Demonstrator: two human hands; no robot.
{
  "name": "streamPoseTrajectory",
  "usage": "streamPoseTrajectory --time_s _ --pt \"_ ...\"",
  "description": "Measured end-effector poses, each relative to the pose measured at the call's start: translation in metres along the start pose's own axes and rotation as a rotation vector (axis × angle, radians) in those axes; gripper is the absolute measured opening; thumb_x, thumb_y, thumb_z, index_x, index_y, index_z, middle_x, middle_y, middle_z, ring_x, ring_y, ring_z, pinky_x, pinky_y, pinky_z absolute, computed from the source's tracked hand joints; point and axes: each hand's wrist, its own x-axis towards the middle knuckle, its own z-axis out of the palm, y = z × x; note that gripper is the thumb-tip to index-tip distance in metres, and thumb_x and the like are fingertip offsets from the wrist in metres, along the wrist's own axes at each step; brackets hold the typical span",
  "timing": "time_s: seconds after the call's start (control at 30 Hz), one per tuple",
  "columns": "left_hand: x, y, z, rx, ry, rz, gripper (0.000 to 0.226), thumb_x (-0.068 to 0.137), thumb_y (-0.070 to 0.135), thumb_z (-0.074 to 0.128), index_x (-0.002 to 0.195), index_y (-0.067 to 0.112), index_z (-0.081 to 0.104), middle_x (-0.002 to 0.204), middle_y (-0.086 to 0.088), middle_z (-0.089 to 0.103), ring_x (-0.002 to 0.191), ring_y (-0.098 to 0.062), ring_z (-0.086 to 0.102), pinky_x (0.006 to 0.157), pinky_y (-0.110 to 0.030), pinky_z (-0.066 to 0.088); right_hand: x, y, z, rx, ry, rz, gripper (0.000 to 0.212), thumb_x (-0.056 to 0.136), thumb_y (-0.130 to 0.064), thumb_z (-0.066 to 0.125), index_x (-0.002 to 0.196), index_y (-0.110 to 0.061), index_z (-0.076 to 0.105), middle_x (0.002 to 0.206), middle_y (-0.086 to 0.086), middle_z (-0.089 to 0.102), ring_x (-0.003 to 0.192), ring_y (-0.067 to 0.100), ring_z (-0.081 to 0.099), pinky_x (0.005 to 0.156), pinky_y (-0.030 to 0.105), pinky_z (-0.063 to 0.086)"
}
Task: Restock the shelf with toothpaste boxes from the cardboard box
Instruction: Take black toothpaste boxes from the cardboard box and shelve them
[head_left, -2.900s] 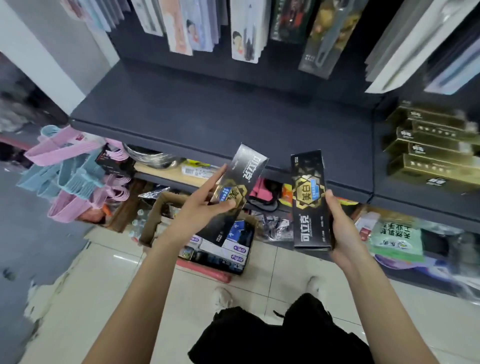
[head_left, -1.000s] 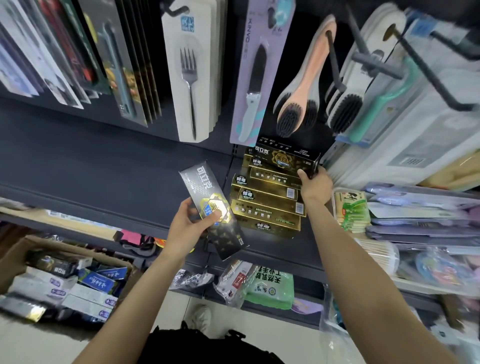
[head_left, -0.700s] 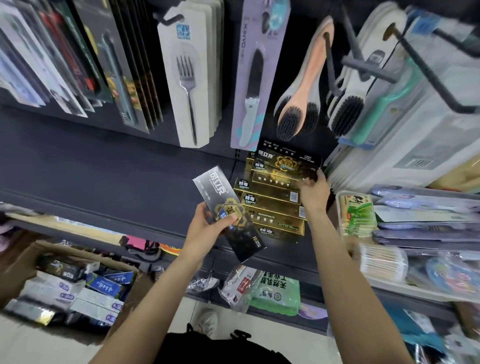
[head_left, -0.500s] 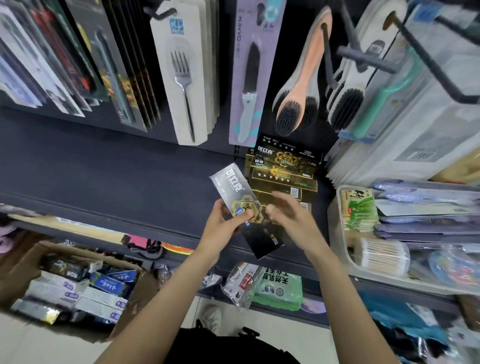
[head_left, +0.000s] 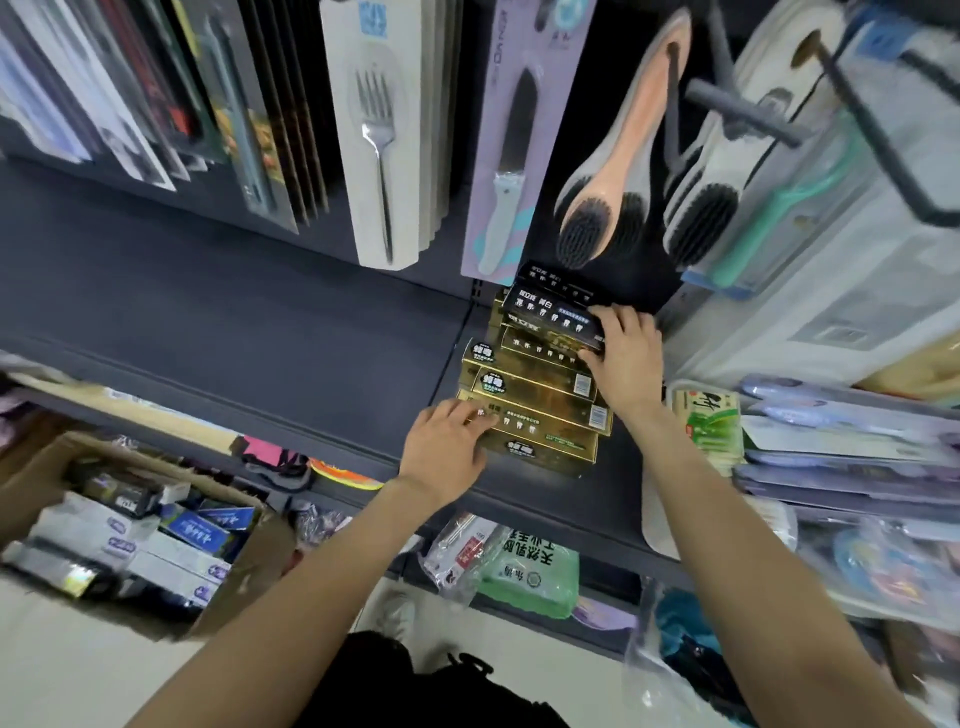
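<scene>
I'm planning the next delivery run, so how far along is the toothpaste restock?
Done: two black boxes lie atop the gold boxes on the shelf. In hand: right hand grips the upper black box; left hand rests on the stack. Left: the cardboard box holds many more.

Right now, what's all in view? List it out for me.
Black boxes: two, black, top of the stack on the shelf.
Gold boxes: several, gold, stacked beneath, count unclear.
Shelf: one, dark grey.
Carton: one, brown, floor at lower left, holding mixed boxes.
Fork pack: white card, hanging above.
Knife pack: lilac card, hanging.
Brushes: peach and white, hanging.
Green bag: one, lower shelf.
Left hand: fingers on the lower gold boxes.
Right hand: gripping the black box's right end.
</scene>
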Motion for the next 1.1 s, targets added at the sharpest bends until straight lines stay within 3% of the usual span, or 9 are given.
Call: streamPoseTrajectory --time_s 0.13,0.27,0.37,0.43,0.57,0.67,0.8,0.97,1.1 --pt "0.0 0.002 0.002 0.02 -0.049 -0.03 0.052 0.093 0.031 0.045 0.143 0.036 0.031 0.153 0.008 0.027 0.138 -0.018 0.025 0.112 -0.038 0.021 0.015 0.0 0.019 -0.155 0.036 0.113 0.041 0.085 -0.015 0.062 0.126 -0.016 0.056 0.122 0.018 0.048 0.11 0.037 0.043 0.091 0.046 0.033" --pt "0.003 0.0 -0.002 -0.035 -0.088 -0.008 0.053 0.092 0.029 0.047 0.143 0.034 0.033 0.153 0.007 0.026 0.14 -0.018 0.023 0.114 -0.04 0.016 -0.005 -0.018 0.021 0.033 0.1 0.111 0.033 0.087 -0.006 0.058 0.119 -0.008 0.059 0.108 0.02 0.056 0.098 0.037 0.053 0.082 0.045 0.04" --pt "-0.009 -0.014 -0.01 -0.207 -0.026 0.018 0.05 0.089 0.022 0.049 0.138 0.03 0.043 0.146 0.006 0.04 0.134 -0.015 0.035 0.114 -0.035 0.018 -0.043 -0.05 0.012 0.18 0.139 -0.016 0.019 0.089 -0.01 0.057 0.107 -0.007 0.063 0.099 0.015 0.063 0.09 0.033 0.059 0.079 0.043 0.045" --pt "-0.029 -0.03 -0.017 -0.3 0.116 0.005 0.041 0.087 0.019 0.052 0.127 0.025 0.056 0.127 0.002 0.058 0.116 -0.018 0.052 0.106 -0.037 0.033 -0.073 -0.078 0.005 0.307 0.098 -0.108 0.014 0.088 -0.007 0.059 0.101 -0.008 0.065 0.091 0.01 0.068 0.082 0.027 0.063 0.075 0.037 0.046" --pt "-0.097 -0.08 -0.024 -0.41 0.454 -0.154 0.022 0.08 0.022 0.051 0.09 0.017 0.069 0.08 0.008 0.067 0.074 -0.019 0.063 0.078 -0.035 0.045 -0.115 -0.139 -0.003 0.394 -0.314 -0.295 0.018 0.092 -0.018 0.056 0.109 -0.019 0.061 0.094 -0.002 0.068 0.078 0.013 0.061 0.063 0.018 0.042" --pt "-0.163 -0.133 -0.027 -0.445 0.528 -0.375 0.024 0.08 0.029 0.047 0.085 0.02 0.069 0.065 0.014 0.058 0.064 -0.012 0.057 0.071 -0.022 0.037 -0.127 -0.196 0.01 0.336 -0.676 -0.446 0.029 0.093 -0.028 0.053 0.122 -0.026 0.055 0.109 -0.003 0.065 0.099 0.019 0.061 0.079 0.033 0.049" --pt "-0.253 -0.227 -0.021 -0.443 0.36 -0.672 0.024 0.082 0.036 0.046 0.089 0.027 0.066 0.063 0.01 0.058 0.062 -0.011 0.057 0.056 -0.024 0.037 -0.14 -0.287 0.048 0.293 -0.924 -0.497 0.035 0.092 -0.03 0.054 0.127 -0.026 0.053 0.121 -0.001 0.062 0.11 0.021 0.058 0.083 0.03 0.043" --pt "-0.334 -0.371 0.009 -0.443 -0.122 -0.93 0.025 0.088 0.024 0.052 0.11 0.027 0.062 0.101 0.006 0.066 0.095 -0.018 0.062 0.08 -0.027 0.045 -0.156 -0.414 0.118 0.356 -0.991 -0.419 0.034 0.09 -0.029 0.056 0.124 -0.025 0.055 0.118 -0.001 0.064 0.109 0.019 0.059 0.084 0.029 0.045" --pt "-0.361 -0.465 0.044 -0.395 -0.17 -0.928 0.028 0.087 0.023 0.055 0.115 0.025 0.06 0.11 0.007 0.062 0.104 -0.016 0.057 0.085 -0.03 0.047 -0.165 -0.504 0.188 0.423 -0.93 -0.31 0.032 0.091 -0.018 0.056 0.123 -0.018 0.057 0.115 0.003 0.065 0.105 0.022 0.06 0.087 0.034 0.047"
